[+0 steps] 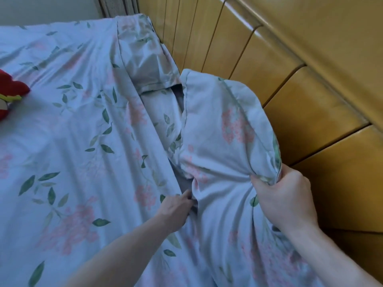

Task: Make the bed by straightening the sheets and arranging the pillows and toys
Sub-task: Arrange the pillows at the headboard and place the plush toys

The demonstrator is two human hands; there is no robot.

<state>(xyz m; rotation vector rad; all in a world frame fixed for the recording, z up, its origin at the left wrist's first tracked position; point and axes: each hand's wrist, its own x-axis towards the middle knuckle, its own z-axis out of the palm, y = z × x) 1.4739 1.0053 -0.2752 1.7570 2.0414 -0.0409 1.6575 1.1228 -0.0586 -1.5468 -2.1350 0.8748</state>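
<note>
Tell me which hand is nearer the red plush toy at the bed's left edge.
Left. The left hand rests on the floral sheet at mid-bed, well right of the red plush toy. The right hand is farther right, gripping the pillow beside the wooden headboard.

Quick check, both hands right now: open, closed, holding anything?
Left hand: fingers curled into the sheet edge beside the pillow; a firm grip cannot be told.
Right hand: closed, gripping the near pillow by its edge.

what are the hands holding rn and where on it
The right hand has a closed grip on the near pillow, bunching its edge by the headboard. The left hand pinches its opposite edge.
</note>
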